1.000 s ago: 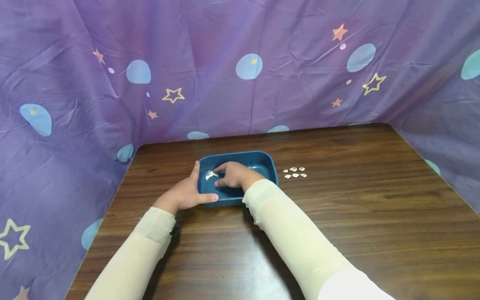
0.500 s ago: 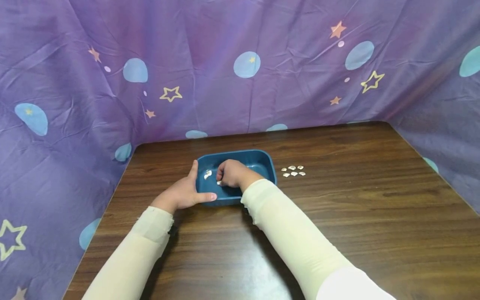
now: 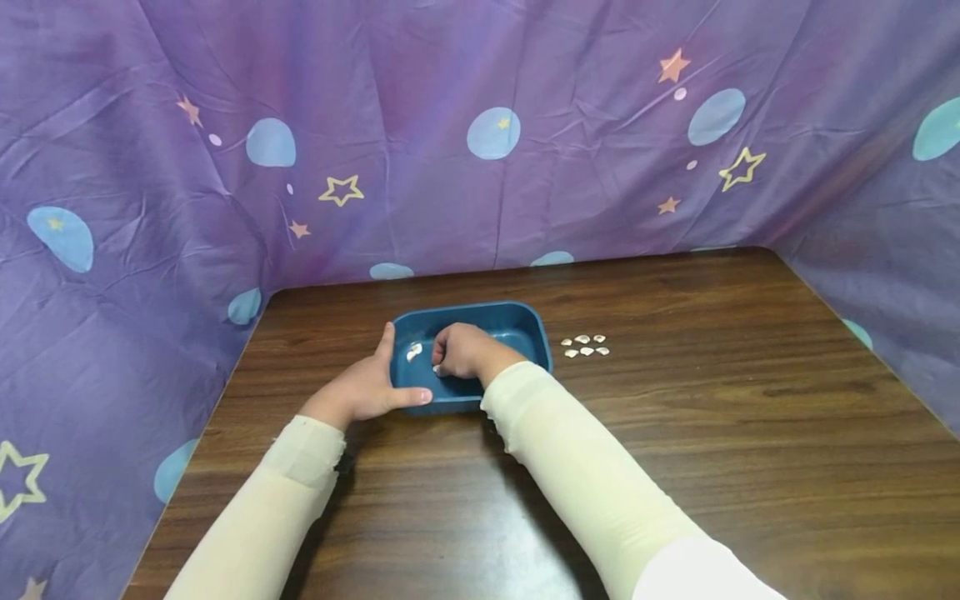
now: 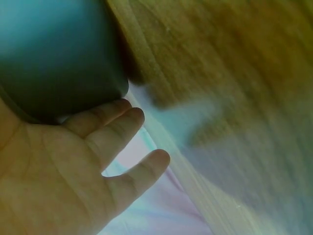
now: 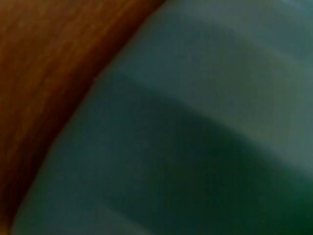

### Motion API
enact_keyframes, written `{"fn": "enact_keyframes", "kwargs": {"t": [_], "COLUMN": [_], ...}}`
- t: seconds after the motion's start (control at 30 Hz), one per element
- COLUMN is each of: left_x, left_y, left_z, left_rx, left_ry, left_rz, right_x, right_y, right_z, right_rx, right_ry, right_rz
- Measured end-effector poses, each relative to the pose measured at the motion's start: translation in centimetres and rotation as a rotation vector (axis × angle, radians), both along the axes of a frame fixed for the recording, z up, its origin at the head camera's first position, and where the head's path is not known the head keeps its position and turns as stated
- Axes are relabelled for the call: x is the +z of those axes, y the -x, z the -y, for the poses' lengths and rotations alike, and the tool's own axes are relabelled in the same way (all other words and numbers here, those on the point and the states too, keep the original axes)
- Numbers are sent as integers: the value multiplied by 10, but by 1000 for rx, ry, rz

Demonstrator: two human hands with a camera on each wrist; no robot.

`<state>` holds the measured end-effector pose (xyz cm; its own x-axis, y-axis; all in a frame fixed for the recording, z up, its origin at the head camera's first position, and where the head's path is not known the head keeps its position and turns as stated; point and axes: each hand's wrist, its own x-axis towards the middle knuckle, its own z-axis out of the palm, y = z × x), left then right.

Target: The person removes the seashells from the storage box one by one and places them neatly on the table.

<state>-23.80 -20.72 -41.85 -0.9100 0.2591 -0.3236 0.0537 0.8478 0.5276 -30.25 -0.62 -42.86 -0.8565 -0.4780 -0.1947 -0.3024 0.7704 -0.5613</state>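
Note:
A blue rectangular tray (image 3: 531,337) stands on the wooden table. My left hand (image 3: 363,387) rests against its left end, the thumb along the near side; in the left wrist view the fingers of my left hand (image 4: 73,169) lie straight beside the tray wall (image 4: 63,63). Inside the tray, my right hand (image 3: 462,350) has its fingers curled down and pinches a small white seashell (image 3: 437,369); part of the shell is hidden. More white shells (image 3: 414,351) lie at the tray's left end. The right wrist view is blurred and shows mostly the tray's blue-green surface (image 5: 195,122).
To the right of the tray, several small white shells (image 3: 586,351) lie in two short rows on the brown table (image 3: 712,400). A purple curtain (image 3: 420,167) with stars and blue shapes hangs behind and at the sides.
My right fingers, spread over the shells a second ago, have closed on one shell and drawn it right, apart from the others. My left hand stays at the tray.

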Motion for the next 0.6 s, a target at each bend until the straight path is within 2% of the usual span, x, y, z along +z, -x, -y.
{"fn": "enact_keyframes", "kwargs": {"t": [0.6], "left_x": [0], "left_y": [-2], "left_z": [-1], "left_rx": [6], "left_ry": [-11], "left_rz": [-5], "right_x": [-2], "right_y": [1], "right_z": [0], "right_rx": [-13], "right_ry": [-19], "right_rz": [-17]}}
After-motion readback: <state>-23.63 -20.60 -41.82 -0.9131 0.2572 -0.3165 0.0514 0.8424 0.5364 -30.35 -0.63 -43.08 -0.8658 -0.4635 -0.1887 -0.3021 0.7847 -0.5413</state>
